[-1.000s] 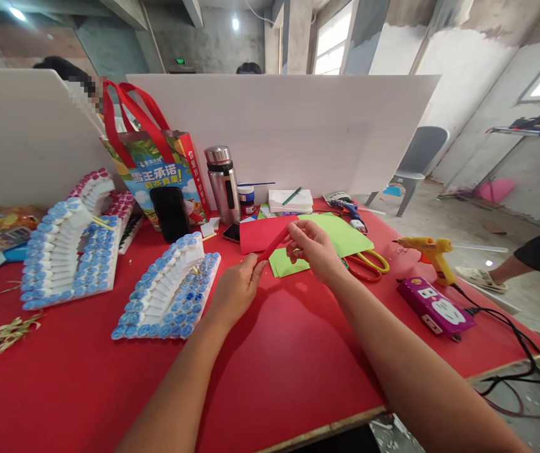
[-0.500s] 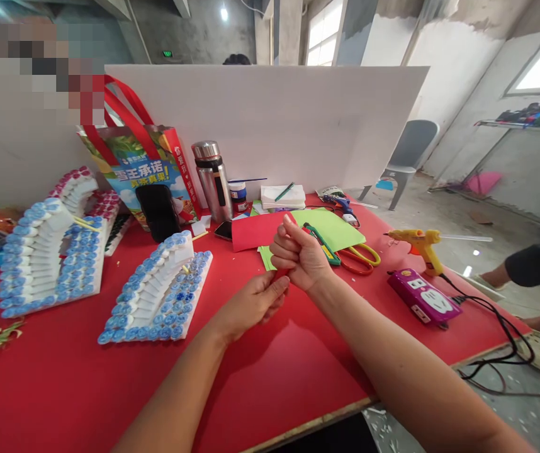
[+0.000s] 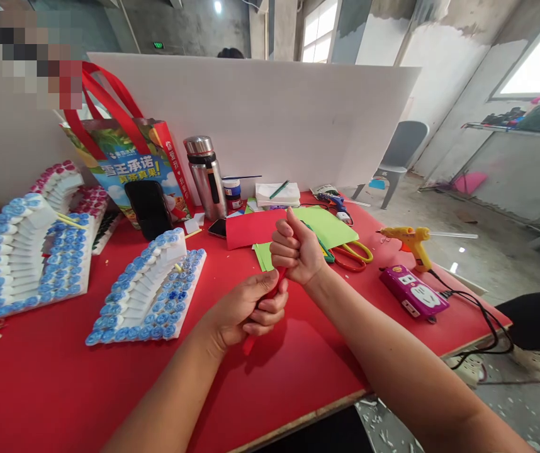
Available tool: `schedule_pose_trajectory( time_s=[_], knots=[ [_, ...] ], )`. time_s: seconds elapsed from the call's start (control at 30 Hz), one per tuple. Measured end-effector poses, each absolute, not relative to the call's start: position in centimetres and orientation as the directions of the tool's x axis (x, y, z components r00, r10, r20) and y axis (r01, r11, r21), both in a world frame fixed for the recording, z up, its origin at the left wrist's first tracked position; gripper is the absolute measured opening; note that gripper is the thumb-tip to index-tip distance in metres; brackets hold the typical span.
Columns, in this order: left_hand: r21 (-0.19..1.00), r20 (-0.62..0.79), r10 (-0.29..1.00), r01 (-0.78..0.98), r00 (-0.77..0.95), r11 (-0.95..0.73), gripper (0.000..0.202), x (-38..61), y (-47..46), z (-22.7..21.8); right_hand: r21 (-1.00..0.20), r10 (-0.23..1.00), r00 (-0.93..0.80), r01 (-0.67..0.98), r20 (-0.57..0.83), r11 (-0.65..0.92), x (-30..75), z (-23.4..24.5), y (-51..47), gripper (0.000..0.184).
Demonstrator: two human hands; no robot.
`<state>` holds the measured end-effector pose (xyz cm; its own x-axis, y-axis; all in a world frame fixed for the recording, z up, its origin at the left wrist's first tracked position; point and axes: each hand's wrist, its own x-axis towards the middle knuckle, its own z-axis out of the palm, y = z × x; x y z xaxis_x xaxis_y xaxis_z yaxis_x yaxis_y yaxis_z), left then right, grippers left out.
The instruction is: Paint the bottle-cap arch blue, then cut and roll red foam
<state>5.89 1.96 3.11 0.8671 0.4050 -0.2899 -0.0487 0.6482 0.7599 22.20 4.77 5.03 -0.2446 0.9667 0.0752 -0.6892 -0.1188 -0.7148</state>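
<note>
Low over the red table, my left hand (image 3: 251, 308) is closed around a narrow red strip (image 3: 250, 345) that looks like paper. One end pokes out below its fingers. Just above and to the right, my right hand (image 3: 298, 248) is curled into a fist with the thumb up, gripping the strip's upper part. The two hands touch or nearly touch. Behind them lie a red paper sheet (image 3: 253, 228), light green paper (image 3: 333, 225) and small green pieces (image 3: 263, 257). Scissors with red and yellow handles (image 3: 352, 258) rest beside my right wrist.
Stair-shaped models with blue rosettes (image 3: 147, 296) stand at left, near a shopping bag (image 3: 133, 151), phone (image 3: 148, 211) and steel flask (image 3: 206, 179). At right are a yellow glue gun (image 3: 409, 242) and purple power strip (image 3: 414, 292) with trailing black cables. A white board (image 3: 270, 119) stands behind.
My left hand has shifted its grip, fingers now wrapped further round the strip, whose lower end shows beneath. My right fist stays nearly in place. The view has moved slightly.
</note>
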Motion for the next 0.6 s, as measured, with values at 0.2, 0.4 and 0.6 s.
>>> schedule_pose_trajectory(
  time_s=[0.2,0.4,0.6],
  knots=[
    [0.586,-0.148,0.331,-0.187,0.932,0.789,0.026,6.4,1.8,2.1,-0.592,0.922,-0.350,-0.783,0.168,-0.190,23.0,4.8,4.8,0.054],
    [0.537,-0.133,0.333,-0.214,0.934,0.816,0.025,6.9,1.8,1.4,-0.438,0.804,-0.465,-0.851,0.371,-0.290,23.4,3.8,5.3,0.052],
    [0.642,-0.159,0.382,-0.199,0.910,0.740,0.023,6.6,1.9,1.3,-0.509,0.840,-0.449,-0.822,0.304,-0.256,23.4,4.1,5.1,0.052]
  ],
)
